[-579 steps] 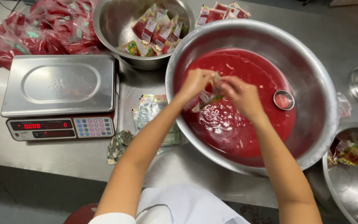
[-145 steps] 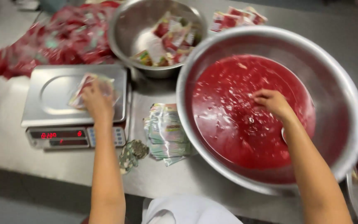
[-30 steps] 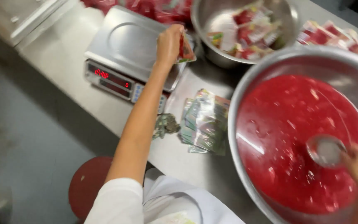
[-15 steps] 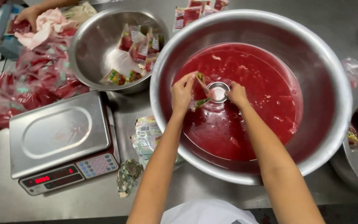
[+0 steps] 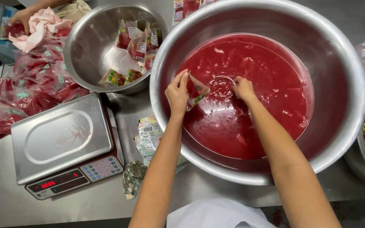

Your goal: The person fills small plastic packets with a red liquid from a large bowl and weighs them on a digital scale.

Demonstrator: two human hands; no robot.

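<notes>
A big steel bowl [image 5: 351, 71] holds red liquid [image 5: 271, 105]. My left hand [image 5: 177, 91] reaches over its near-left rim and holds a small clear pouch [image 5: 197, 90], open end up, just above the liquid. My right hand [image 5: 243, 88] grips a small metal cup [image 5: 221, 86] that is sunk in the liquid beside the pouch. Both forearms come in from the bottom edge.
A digital scale [image 5: 62, 143] with a bare pan stands at the left. Behind it are a smaller steel bowl [image 5: 81, 55] with several filled pouches, a heap of red-filled bags [image 5: 26, 93] and another person's hand [image 5: 22, 17]. Flat unfilled pouches [image 5: 148, 135] lie between scale and bowl.
Over the last second my left hand left the scale and came into the big bowl with a pouch. My right hand has pushed the cup under the red liquid.
</notes>
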